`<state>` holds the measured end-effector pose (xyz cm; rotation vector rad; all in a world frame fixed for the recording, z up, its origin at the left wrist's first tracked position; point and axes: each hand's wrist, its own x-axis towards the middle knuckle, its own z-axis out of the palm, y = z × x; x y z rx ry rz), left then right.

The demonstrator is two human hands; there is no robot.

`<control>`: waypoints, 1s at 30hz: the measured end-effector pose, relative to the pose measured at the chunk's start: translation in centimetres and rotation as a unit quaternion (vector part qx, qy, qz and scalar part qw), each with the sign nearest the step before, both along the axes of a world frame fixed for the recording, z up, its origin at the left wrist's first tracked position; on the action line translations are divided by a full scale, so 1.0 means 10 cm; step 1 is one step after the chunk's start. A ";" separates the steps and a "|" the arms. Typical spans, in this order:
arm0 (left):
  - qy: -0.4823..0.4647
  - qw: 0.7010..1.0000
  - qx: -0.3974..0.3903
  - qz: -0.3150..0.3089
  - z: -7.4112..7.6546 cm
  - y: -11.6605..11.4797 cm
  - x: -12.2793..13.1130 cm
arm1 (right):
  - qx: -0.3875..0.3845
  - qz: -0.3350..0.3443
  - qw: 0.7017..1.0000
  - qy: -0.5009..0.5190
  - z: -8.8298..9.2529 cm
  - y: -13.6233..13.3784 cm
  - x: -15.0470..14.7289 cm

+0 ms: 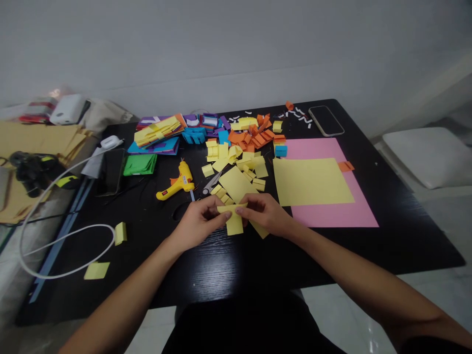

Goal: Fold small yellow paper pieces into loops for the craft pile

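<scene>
Between both hands is a small yellow piece of paper point(233, 226), raised above the near part of the black table. My left hand point(200, 221) pinches its left side, thumb in front. My right hand point(263, 214) pinches the right side the same way. Just behind my fingers lies a larger yellow sheet point(239, 186), partly covered by my right hand. Grey scissors point(212, 184) rest beyond my left hand, beside several folded yellow paper pieces point(259, 185). A yellow glue gun point(178, 182) lies farther left on the tabletop.
Orange folded pieces point(250, 139) are heaped at the back. On the right, a yellow sheet point(313, 182) overlaps a pink sheet point(334, 216), near a phone point(326, 121). A green paper stack point(139, 164) and a looping white cable point(70, 235) occupy the left. A stool point(427, 155) stands at right.
</scene>
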<state>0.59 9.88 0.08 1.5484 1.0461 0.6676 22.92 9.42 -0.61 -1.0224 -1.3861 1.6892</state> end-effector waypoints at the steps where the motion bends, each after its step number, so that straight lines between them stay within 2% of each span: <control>1: -0.013 1.000 -0.011 0.003 0.01 0.00 0.01 | -0.008 0.001 1.000 0.010 0.00 0.00 0.00; 8: -0.078 0.995 -0.061 0.005 0.08 0.00 0.06 | -0.041 0.072 0.995 0.059 0.00 0.03 0.02; 14: -0.090 0.993 -0.075 -0.015 0.07 -0.01 0.06 | -0.074 0.117 0.987 0.080 0.01 0.03 0.03; 19: -0.093 0.991 -0.094 -0.020 0.06 -0.03 0.08 | -0.050 0.107 0.992 0.046 0.01 0.04 0.04; 23: -0.096 0.990 -0.107 -0.015 0.06 -0.03 0.08 | -0.062 0.094 0.992 0.058 0.01 0.02 0.03; 30: -0.126 0.982 -0.134 -0.032 0.09 0.00 0.08 | -0.113 0.141 0.977 0.114 0.02 0.03 0.05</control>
